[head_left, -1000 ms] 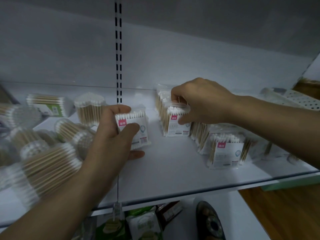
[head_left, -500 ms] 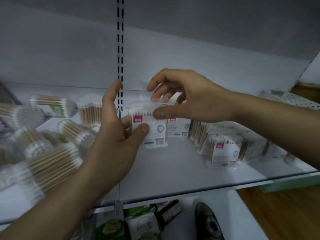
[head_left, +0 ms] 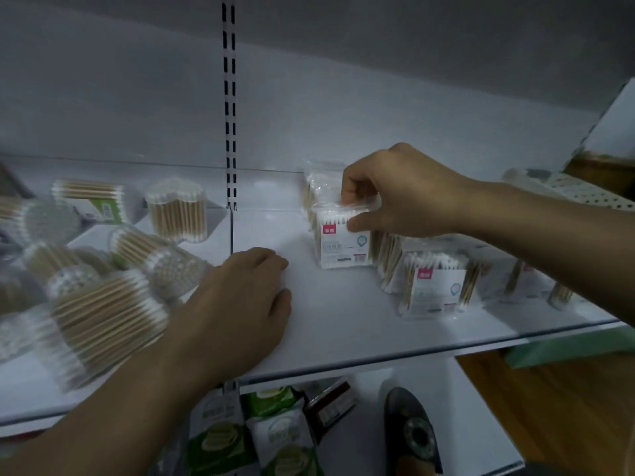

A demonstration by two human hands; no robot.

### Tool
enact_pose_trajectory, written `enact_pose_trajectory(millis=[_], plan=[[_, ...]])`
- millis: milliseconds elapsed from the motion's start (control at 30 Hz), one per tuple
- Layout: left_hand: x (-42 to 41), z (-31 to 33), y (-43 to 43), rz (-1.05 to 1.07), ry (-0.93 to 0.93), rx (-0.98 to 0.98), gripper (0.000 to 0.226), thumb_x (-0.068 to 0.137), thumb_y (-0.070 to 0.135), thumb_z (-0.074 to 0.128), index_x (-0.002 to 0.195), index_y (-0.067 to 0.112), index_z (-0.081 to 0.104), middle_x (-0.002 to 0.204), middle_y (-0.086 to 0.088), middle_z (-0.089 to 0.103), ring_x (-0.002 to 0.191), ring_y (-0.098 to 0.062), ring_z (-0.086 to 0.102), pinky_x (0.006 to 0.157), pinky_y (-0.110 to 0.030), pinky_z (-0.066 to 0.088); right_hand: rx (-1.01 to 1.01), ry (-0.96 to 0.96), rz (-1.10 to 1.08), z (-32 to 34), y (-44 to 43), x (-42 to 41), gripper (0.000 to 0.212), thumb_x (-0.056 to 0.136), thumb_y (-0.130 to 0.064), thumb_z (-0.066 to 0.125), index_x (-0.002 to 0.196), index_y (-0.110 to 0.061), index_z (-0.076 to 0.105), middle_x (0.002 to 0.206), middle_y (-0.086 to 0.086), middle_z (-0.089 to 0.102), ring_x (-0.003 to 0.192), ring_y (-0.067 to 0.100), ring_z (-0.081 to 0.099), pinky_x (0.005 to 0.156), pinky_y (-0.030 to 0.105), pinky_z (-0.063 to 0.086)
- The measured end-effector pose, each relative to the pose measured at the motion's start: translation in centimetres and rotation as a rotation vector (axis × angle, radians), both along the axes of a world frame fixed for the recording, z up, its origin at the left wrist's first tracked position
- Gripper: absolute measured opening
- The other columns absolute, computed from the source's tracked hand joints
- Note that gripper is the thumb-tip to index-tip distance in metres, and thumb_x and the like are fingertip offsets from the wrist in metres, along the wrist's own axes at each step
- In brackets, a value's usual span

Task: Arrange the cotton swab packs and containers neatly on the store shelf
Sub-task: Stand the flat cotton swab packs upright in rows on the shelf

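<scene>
My right hand (head_left: 395,190) pinches the top of a clear cotton swab pack (head_left: 343,243) with a pink label, which stands upright on the white shelf (head_left: 336,321) at the front of a row of like packs. My left hand (head_left: 240,304) hovers low over the shelf, fingers curled, holding nothing. More swab packs (head_left: 434,286) lean in a loose group to the right. Round swab containers (head_left: 103,314) lie tumbled on the left, and one heart-shaped container (head_left: 177,209) stands upright behind them.
A slotted upright (head_left: 229,97) runs down the shelf's back wall. Green packets (head_left: 275,434) sit on the lower shelf below the front edge. A perforated white basket (head_left: 584,194) is at the far right. Wooden floor shows at the lower right.
The pack passed from my left hand to my right, which set it upright in front of the row. My left hand let go and dropped toward the shelf.
</scene>
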State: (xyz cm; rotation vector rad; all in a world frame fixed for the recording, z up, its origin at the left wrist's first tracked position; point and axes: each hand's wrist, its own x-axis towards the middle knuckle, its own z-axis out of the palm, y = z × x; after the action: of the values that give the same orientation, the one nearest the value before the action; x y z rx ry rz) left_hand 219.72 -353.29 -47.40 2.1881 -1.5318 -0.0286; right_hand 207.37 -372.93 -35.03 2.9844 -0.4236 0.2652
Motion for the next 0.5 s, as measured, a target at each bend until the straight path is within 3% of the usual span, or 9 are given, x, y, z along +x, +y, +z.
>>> enact_pose_trajectory(millis=[133, 333, 433, 500], plan=[[-0.1, 0.3, 0.2, 0.008, -0.02, -0.004, 0.064, 0.09, 0.047, 0.028, 0.124, 0.01, 0.068, 0.128, -0.006, 0.063, 0.117, -0.027, 0.06, 0.099, -0.046, 0.052, -0.097, 0.054, -0.002, -0.2, 0.6, 0.0, 0.033, 0.076, -0.044, 0.083, 0.096, -0.026, 0.065, 0.088, -0.012, 0.064, 0.082, 0.015, 0.057, 0.073, 0.036, 0.051], [-0.4, 0.7, 0.3, 0.015, -0.051, 0.026, 0.066, 0.09, 0.051, 0.027, 0.12, 0.01, 0.069, 0.125, -0.006, 0.064, 0.114, -0.027, 0.061, 0.096, -0.044, 0.054, -0.291, 0.105, -0.006, -0.5, 1.1, 0.2, 0.038, 0.078, -0.05, 0.079, 0.094, -0.022, 0.059, 0.083, -0.007, 0.06, 0.077, 0.021, 0.051, 0.066, 0.033, 0.034], [-0.2, 0.7, 0.2, 0.012, -0.087, 0.065, 0.074, 0.086, 0.055, 0.018, 0.118, 0.01, 0.068, 0.123, -0.007, 0.063, 0.113, -0.028, 0.061, 0.095, -0.047, 0.054, -0.337, 0.114, -0.031, -0.9, 1.4, 0.4, 0.037, 0.08, -0.047, 0.077, 0.1, -0.022, 0.058, 0.092, -0.004, 0.06, 0.082, 0.023, 0.052, 0.069, 0.034, 0.033], [-0.2, 0.8, 0.0, 0.004, -0.084, 0.082, 0.068, 0.092, 0.053, 0.022, 0.125, 0.01, 0.065, 0.129, -0.006, 0.06, 0.119, -0.027, 0.058, 0.099, -0.046, 0.051, -0.31, 0.116, -0.062, -1.2, 1.5, 0.4, 0.045, 0.08, -0.045, 0.078, 0.113, -0.023, 0.056, 0.106, 0.0, 0.059, 0.095, 0.026, 0.055, 0.074, 0.035, 0.036]])
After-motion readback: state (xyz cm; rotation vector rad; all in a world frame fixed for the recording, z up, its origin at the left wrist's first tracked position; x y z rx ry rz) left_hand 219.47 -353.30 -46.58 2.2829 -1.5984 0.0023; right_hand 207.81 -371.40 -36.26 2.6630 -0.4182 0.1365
